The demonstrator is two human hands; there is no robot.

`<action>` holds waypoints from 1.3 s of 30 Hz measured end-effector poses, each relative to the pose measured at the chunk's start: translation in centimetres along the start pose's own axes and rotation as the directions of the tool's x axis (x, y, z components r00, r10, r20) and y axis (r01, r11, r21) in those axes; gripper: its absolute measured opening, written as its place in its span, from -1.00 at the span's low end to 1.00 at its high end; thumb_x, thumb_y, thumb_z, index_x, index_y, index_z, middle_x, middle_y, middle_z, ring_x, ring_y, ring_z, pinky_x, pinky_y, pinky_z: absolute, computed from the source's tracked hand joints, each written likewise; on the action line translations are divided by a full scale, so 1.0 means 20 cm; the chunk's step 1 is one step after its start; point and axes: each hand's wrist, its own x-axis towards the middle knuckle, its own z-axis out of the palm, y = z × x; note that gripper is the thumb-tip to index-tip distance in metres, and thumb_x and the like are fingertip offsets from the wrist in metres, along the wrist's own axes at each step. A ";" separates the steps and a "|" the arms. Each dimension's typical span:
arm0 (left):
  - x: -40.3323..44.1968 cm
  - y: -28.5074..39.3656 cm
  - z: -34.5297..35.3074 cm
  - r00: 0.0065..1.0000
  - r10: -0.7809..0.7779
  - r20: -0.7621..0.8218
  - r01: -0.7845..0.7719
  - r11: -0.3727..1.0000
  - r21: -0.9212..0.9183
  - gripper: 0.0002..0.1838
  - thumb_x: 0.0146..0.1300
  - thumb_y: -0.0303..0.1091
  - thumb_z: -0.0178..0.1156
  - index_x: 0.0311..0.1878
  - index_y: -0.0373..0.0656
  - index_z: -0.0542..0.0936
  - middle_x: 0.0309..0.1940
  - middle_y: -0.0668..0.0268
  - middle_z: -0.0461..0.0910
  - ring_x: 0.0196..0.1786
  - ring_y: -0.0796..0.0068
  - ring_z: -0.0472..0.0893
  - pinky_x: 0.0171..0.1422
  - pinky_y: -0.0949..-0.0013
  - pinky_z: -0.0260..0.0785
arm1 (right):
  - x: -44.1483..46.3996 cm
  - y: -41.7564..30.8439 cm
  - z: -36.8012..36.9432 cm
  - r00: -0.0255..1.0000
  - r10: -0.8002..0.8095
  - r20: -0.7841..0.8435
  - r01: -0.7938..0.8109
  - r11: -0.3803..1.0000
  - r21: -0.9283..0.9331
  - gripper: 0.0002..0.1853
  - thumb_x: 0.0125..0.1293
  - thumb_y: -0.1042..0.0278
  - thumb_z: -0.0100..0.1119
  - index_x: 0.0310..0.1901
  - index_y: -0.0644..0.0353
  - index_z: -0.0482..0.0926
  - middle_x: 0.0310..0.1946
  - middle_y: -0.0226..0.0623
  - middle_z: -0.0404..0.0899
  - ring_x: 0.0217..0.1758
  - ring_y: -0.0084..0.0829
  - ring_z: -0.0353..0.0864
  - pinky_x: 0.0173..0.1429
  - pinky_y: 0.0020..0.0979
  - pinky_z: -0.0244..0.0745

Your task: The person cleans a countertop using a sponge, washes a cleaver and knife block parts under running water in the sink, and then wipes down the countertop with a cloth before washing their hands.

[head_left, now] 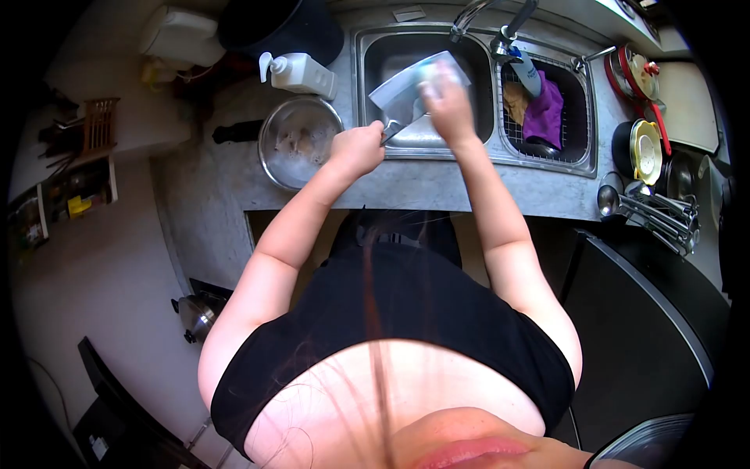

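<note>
Over the sink basin [389, 51], likely to catch drips: left hand [359, 149] clenches apparent cleaver [400, 91] by its handle, steadying it; blurred right hand [450, 111] seems to pinch sponge [434, 73].

My one head-worn camera looks steeply down and forward, close above the black top [391, 301], toward the farther sink [387, 56].

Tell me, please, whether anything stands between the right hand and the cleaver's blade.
Yes: what looks like a pale sponge, blurred, sits between the right hand and the cleaver; nothing else visible is in the way.
</note>
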 end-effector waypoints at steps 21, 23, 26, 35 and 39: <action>0.06 0.06 0.05 0.997 0.083 0.009 -0.083 0.993 0.081 -0.78 0.17 -0.21 0.19 -0.25 -0.12 0.46 -0.38 0.11 0.66 -0.26 0.01 0.65 -0.20 0.00 0.47 | 0.03 0.09 0.15 0.979 0.172 0.112 -0.138 0.956 -0.258 -0.81 0.20 0.27 0.18 -0.19 0.14 0.56 -0.21 -0.09 0.57 -0.12 -0.07 0.54 -0.02 -0.07 0.45; 0.09 0.08 0.05 0.997 0.071 0.007 -0.071 0.994 0.088 -0.78 0.18 -0.20 0.20 -0.23 -0.11 0.47 -0.37 0.12 0.67 -0.27 0.02 0.65 -0.21 0.00 0.47 | -0.06 -0.06 0.18 0.971 -0.208 0.115 0.213 0.977 -0.030 -0.79 0.20 0.22 0.19 -0.18 0.11 0.57 -0.20 -0.13 0.57 -0.08 -0.09 0.54 0.07 -0.11 0.45; 0.06 0.09 0.01 0.998 0.028 0.050 -0.033 0.994 0.106 -0.78 0.19 -0.20 0.20 -0.20 -0.10 0.49 -0.34 0.13 0.67 -0.25 0.02 0.65 -0.19 0.02 0.46 | -0.01 0.06 0.11 0.999 -0.026 0.026 0.032 0.960 -0.279 -0.72 0.18 0.14 0.20 -0.10 0.01 0.58 -0.15 -0.16 0.57 -0.02 -0.08 0.54 0.16 -0.16 0.43; 0.04 0.14 0.00 0.999 0.028 0.017 -0.028 0.999 0.036 -0.78 0.20 -0.20 0.21 -0.21 -0.11 0.47 -0.34 0.14 0.67 -0.23 0.02 0.65 -0.18 0.02 0.45 | 0.11 0.44 0.04 0.646 0.761 0.069 -0.619 0.468 0.631 -0.57 0.15 0.21 0.33 -0.08 0.42 0.58 -0.22 -0.12 0.66 -0.15 -0.28 0.66 -0.06 -0.32 0.53; 0.07 0.20 0.03 0.999 0.034 0.027 -0.036 0.998 0.051 -0.77 0.20 -0.21 0.20 -0.20 -0.12 0.45 -0.35 0.12 0.67 -0.25 -0.01 0.65 -0.20 -0.02 0.45 | 0.10 0.43 0.11 0.351 0.932 0.095 -0.352 0.038 0.935 -0.70 0.19 0.38 0.26 -0.12 0.44 0.59 -0.22 -0.20 0.64 -0.23 -0.37 0.66 -0.13 -0.39 0.53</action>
